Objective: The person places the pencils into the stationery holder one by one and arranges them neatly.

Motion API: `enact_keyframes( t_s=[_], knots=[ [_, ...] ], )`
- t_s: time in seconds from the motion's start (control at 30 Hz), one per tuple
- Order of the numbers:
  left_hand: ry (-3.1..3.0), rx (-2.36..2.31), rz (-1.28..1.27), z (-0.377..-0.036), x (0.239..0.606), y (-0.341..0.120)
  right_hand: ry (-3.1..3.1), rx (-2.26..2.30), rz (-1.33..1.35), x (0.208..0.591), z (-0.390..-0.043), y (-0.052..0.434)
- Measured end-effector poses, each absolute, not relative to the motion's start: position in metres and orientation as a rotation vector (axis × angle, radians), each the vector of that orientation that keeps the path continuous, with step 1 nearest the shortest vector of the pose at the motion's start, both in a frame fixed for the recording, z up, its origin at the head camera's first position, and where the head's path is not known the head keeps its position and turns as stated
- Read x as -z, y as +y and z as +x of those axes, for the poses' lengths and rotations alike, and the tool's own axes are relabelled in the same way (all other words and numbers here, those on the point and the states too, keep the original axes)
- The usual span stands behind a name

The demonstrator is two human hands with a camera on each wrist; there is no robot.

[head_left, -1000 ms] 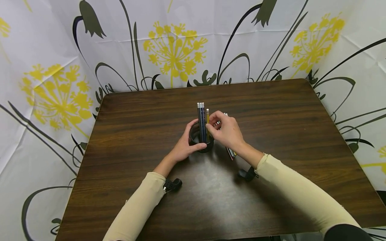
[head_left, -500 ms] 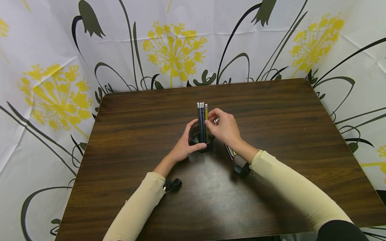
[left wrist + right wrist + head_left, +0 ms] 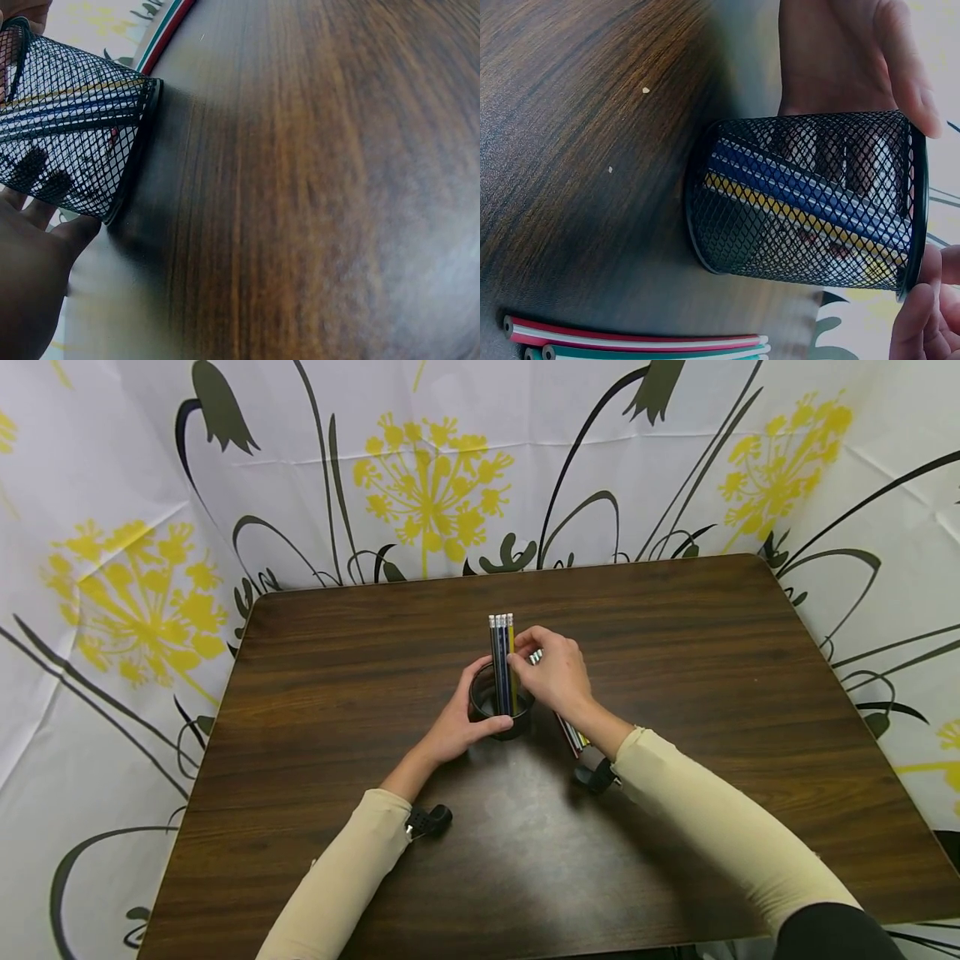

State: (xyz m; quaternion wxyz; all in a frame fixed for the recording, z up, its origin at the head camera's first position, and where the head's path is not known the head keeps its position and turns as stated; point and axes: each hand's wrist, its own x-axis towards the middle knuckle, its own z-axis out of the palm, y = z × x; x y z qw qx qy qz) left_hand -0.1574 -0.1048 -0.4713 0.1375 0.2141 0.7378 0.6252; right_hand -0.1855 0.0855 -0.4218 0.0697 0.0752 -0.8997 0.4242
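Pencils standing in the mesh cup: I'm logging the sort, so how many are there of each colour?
blue pencils: 3
yellow pencil: 1
Total in the mesh cup: 4

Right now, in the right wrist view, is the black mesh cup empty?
No, the mesh cup holds blue pencils and a yellow pencil, visible through its wall.

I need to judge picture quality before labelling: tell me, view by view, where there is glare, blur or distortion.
Head view: wide-angle bend curves the table edges, with a pale sheen on the wood near the sleeves. Left wrist view: the wood on the right is smeared and soft, the left hand dark, and only the mesh cup is sharp. Right wrist view: mesh and pencils crisp, backdrop washed out.
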Motion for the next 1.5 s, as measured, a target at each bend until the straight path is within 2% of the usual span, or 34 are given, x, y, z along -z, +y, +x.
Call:
enact_keyframes(
  t_s=[0.13,0.43,0.67,1.07,1.5],
  knots=[
    [2.119,-1.811,0.63,-0.154,0.461,-0.104,-2.707,-1.293,0.213,0.422,-0.186,0.085],
    [2.154,-1.827,0.611,-0.163,0.489,-0.106,-2.661,-1.482,0.201,0.419,-0.188,0.097],
    [2.18,-1.812,0.608,-0.163,0.489,-0.106,-2.66,-1.511,0.014,0.433,-0.202,0.131],
    [2.215,-1.787,0.596,-0.161,0.488,-0.107,-3.063,-1.293,-0.097,0.477,-0.212,0.172],
    [2.218,-1.781,0.581,-0.161,0.488,-0.107,-3.221,-0.862,-0.093,0.472,-0.212,0.167]
  ],
)
